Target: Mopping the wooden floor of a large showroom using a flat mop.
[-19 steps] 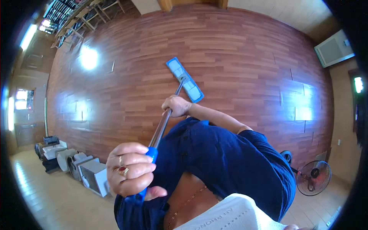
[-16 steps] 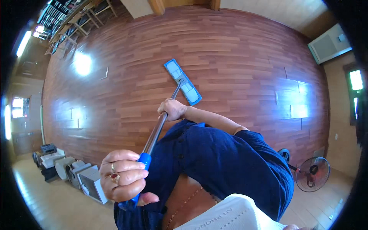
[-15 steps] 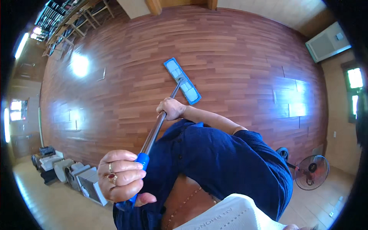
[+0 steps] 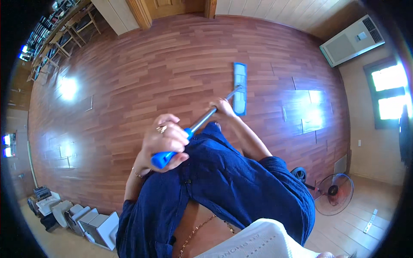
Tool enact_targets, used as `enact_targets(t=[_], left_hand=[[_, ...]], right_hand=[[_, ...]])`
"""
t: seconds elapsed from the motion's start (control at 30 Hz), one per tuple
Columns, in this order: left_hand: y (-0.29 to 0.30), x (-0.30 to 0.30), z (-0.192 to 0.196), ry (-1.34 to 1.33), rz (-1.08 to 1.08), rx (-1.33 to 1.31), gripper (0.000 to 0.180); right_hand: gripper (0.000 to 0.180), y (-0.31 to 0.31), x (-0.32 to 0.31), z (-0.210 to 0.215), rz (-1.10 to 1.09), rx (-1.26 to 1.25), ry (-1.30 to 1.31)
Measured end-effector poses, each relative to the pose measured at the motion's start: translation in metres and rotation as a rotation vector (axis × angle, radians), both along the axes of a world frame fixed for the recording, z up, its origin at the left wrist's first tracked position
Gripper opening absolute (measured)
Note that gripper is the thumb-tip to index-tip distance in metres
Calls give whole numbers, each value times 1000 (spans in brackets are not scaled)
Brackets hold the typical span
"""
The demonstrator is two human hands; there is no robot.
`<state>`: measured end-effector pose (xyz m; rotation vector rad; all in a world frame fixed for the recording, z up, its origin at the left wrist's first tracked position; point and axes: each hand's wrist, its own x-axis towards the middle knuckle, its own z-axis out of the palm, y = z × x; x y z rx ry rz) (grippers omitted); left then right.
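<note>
A flat mop (image 4: pixel 240 96) with a blue rectangular head lies against the brown wood floor, ahead of me and a little right. Its metal pole slants back toward my body, ending in a blue plastic grip. Around that grip, in front of my chest, my left hand (image 4: pixel 165 139) is closed, with a ring on one finger. Farther down the pole, my right hand (image 4: pixel 223 107) wraps the metal shaft close to the mop head. Part of the right hand's fingers is hidden by its own back.
At the far left stand wooden chairs (image 4: pixel 71 38) along a long table. White boxy items (image 4: pixel 99 223) line the lower left. A red and black fan (image 4: pixel 334 191) stands at right, below a window (image 4: pixel 389 94). A floor-standing air conditioner (image 4: pixel 352 41) occupies the far right corner.
The mop head has swung to the right and turned nearly straight ahead. My left hand has moved up and right with the grip; my right hand has shifted right.
</note>
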<state>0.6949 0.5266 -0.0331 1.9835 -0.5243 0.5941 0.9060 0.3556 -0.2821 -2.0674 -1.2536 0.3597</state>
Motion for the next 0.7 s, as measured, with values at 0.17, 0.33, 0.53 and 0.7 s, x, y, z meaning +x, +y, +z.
enact_targets(t=[0.17, 0.33, 0.53, 0.7], left_hand=[[-35, 88, -35, 275, -175, -45, 19], [-59, 185, -78, 257, -218, -68, 19], [-84, 189, -87, 330, -212, -177, 22], [-65, 159, -40, 430, -131, -62, 17]], right_hand=[[26, -76, 93, -65, -194, 3, -63], [7, -144, 199, -98, -389, -47, -68], [12, -194, 207, -132, -439, -216, -85], [7, -131, 193, -88, -385, -173, -96]])
